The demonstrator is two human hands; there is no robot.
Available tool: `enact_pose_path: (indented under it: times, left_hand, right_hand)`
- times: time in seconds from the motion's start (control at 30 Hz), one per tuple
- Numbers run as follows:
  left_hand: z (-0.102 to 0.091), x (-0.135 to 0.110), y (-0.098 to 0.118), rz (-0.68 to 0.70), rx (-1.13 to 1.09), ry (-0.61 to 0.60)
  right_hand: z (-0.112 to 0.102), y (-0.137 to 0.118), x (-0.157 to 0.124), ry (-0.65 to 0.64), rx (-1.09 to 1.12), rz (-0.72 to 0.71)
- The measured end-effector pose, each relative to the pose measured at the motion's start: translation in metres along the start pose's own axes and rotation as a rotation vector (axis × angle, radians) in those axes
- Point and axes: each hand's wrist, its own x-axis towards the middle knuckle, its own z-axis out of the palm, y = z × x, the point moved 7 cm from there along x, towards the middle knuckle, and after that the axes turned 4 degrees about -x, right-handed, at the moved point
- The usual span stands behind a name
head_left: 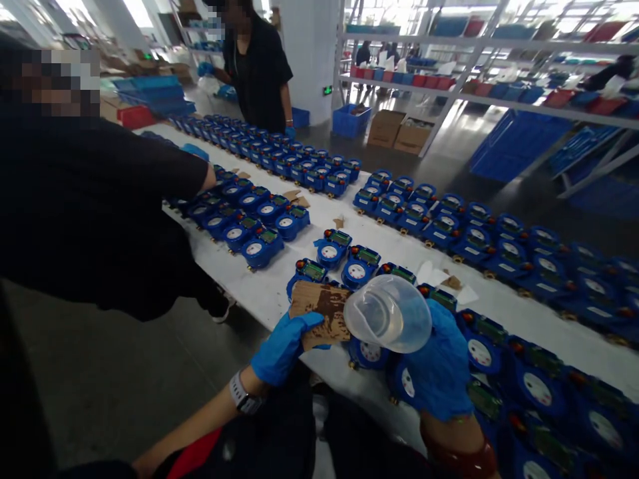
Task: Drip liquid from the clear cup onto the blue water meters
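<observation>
In a blue glove, my left hand (284, 347) grips a piece of brown cardboard (319, 309) with dark stains on its face. My right hand (442, 362), also gloved in blue, holds a clear plastic cup (407, 306) tilted so that its mouth faces the cardboard. A little clear liquid seems to lie in the cup. The cup's rim is at the cardboard's right edge; whether they touch I cannot tell. Below and around both hands stand blue meters (357, 271) with white round dials and green circuit boards.
The long white table (324, 216) carries rows of blue meters (444, 226) along its far side. Cardboard scraps (297, 198) lie between the rows. At the left a co-worker's arm (164, 163) reaches over the table; another person (259, 73) stands behind it. Shelves (469, 96) hold bins beyond.
</observation>
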Motion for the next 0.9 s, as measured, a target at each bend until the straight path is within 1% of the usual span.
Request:
enact_pose_path:
  times: [0.1, 0.2, 0.37, 0.47, 0.57, 0.67, 0.77, 0.83, 0.9]
  left_hand:
    - [0.003, 0.000, 0.006, 0.012, 0.064, -0.043]
    - [0.007, 0.000, 0.016, 0.057, 0.091, -0.046]
    - [0.011, -0.001, 0.036, 0.126, 0.002, 0.023]
    - [0.010, -0.002, 0.043, 0.126, -0.042, 0.053]
    - [0.002, 0.000, 0.045, 0.073, -0.100, 0.102]
    - [-0.014, 0.003, 0.048, 0.066, -0.167, 0.213]
    - [-0.028, 0.007, 0.056, 0.169, -0.083, 0.288]
    - [-0.032, 0.007, 0.060, 0.243, -0.007, 0.297]
    - [-0.032, 0.008, 0.060, 0.279, 0.022, 0.276]
  right_hand:
    - [-0.002, -0.005, 0.008, 0.046, -0.022, -0.050]
    - [-0.005, -0.014, 0.015, 0.069, -0.046, -0.112]
    - [-0.004, -0.017, 0.022, 0.076, -0.143, -0.143]
    - [0.003, -0.014, 0.023, 0.056, -0.128, -0.163]
    - [0.012, -0.007, 0.023, 0.038, -0.110, -0.116]
    - [0.018, -0.002, 0.024, 0.022, -0.125, -0.075]
    - [0.022, 0.000, 0.025, 0.001, -0.126, -0.079]
    - [0.025, 0.001, 0.026, -0.006, -0.110, -0.091]
    - [0.028, 0.002, 0.026, -0.011, -0.102, -0.102]
